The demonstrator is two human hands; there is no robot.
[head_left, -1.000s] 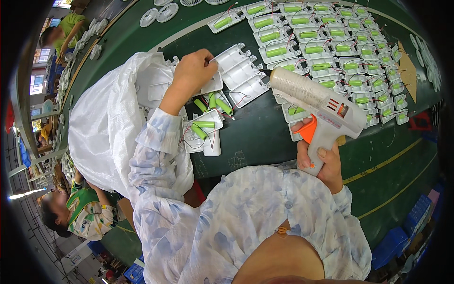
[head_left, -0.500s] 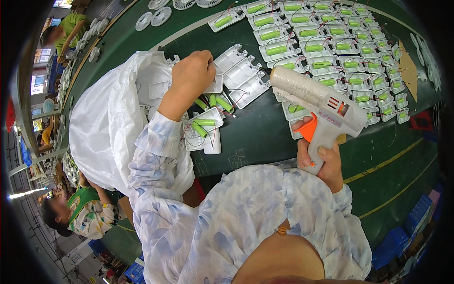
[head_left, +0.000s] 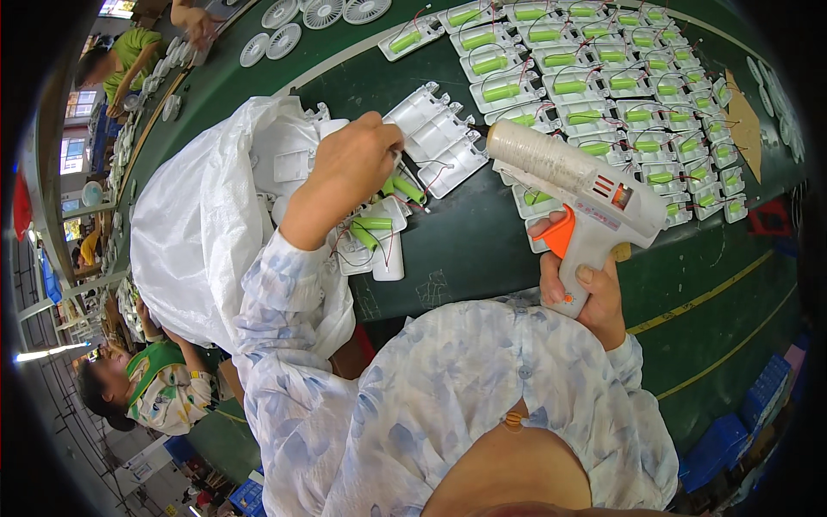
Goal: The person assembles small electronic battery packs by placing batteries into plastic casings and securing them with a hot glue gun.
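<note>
In my right hand [head_left: 594, 297] is a white glue gun [head_left: 603, 202] with an orange trigger, its wrapped barrel pointing up and left. My left hand [head_left: 353, 168] is closed, knuckles up, beside the open mouth of a white woven bag [head_left: 194, 224]. Its fingertips are turned down and hidden, so what they hold cannot be made out. Just right of them lie loose green battery cells [head_left: 405, 188] with thin wires. White plastic housings [head_left: 431, 129] stand in a row beyond these. Closer to me, more green cells [head_left: 370, 224] rest on white housings.
Many white housings [head_left: 568, 86], each with a green cell, cover the table's far right. Round white grilles [head_left: 323, 12] lie at the far edge. A brown cardboard piece [head_left: 743, 129] is at the right. Co-workers sit at the left; another person's hand [head_left: 196, 24] shows at top left.
My left hand has shifted slightly down and right, and the white housing visible at its fingers is now mostly hidden. Another person's hand has appeared at top left. My right hand stays put.
</note>
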